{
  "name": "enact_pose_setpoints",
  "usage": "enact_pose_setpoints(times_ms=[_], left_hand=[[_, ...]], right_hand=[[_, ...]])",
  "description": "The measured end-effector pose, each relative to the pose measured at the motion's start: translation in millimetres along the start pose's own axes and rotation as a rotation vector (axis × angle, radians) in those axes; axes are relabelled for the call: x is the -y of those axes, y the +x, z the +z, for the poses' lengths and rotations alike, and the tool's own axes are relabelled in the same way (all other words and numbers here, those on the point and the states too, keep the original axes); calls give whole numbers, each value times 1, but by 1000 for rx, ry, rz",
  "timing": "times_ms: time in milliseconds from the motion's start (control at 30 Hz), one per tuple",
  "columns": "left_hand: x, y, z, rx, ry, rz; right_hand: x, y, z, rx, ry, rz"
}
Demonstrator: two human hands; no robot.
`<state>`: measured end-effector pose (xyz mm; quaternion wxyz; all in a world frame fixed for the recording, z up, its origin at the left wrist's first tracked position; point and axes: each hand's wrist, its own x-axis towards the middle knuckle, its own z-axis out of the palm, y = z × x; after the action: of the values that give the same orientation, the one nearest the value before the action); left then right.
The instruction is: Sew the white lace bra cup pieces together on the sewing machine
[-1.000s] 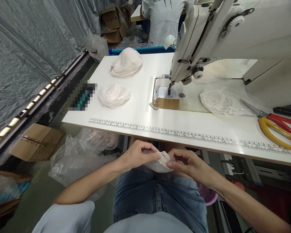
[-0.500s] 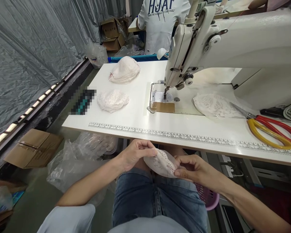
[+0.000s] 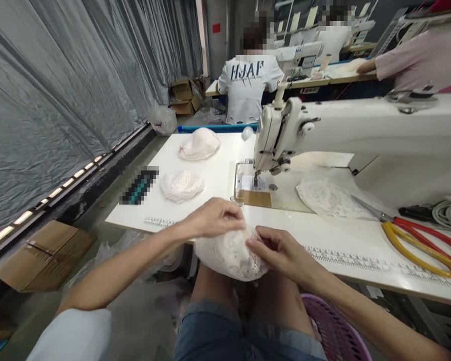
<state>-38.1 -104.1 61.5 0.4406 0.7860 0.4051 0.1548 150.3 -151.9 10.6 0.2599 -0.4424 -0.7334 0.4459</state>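
Between my two hands hangs a white lace cup piece, held at the front edge of the sewing table. My left hand pinches its upper edge, fingers curled down. My right hand grips its right side, with thumb in front and fingers behind. Just beyond stands the sewing machine, its needle and presser foot above the metal plate. On the table to the left lie a lace piece and a padded cup. More lace pieces lie right of the needle.
Large scissors with red and yellow handles lie at the right. A purple basket stands below the table, beside my leg. A cardboard box is on the floor at left. Co-workers, one in a printed white shirt, sit ahead.
My hands have lifted the lace piece from above my lap to the table's edge, and it now shows more broadly. The head view has tilted up, revealing more of the room.
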Motion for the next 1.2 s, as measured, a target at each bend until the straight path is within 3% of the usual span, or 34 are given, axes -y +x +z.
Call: enact_pose_setpoints(times_ms=[100, 233, 300, 367, 433, 500, 633, 733, 867, 1000, 1100, 1200], left_hand=[[9, 61, -26, 154, 174, 15], [26, 123, -25, 208, 219, -3], [30, 137, -19, 237, 214, 4], [32, 144, -15, 260, 210, 16], [31, 148, -14, 282, 214, 25], [31, 152, -15, 298, 220, 22], [36, 160, -19, 322, 292, 82], [38, 163, -27, 287, 506, 181], [33, 152, -32, 81, 899, 246], [29, 122, -13, -167, 1031, 287], [34, 107, 5, -145, 984, 406], [37, 104, 10, -108, 980, 353]], right_hand=[[-13, 28, -24, -117, -326, -10], [-41, 36, -60, -310, -553, -2], [-51, 34, -72, -345, -681, -159], [-56, 35, -79, -296, -794, -408], [-60, 41, -83, -210, -877, -595], [-65, 48, -85, -156, -933, -665], [-72, 53, -83, -180, -918, -635], [-71, 50, -81, -216, -884, -609], [-65, 48, -79, -213, -839, -531], [-62, 48, -74, -192, -857, -491], [-61, 48, -70, -212, -870, -479], [-58, 47, -66, -234, -870, -471]])
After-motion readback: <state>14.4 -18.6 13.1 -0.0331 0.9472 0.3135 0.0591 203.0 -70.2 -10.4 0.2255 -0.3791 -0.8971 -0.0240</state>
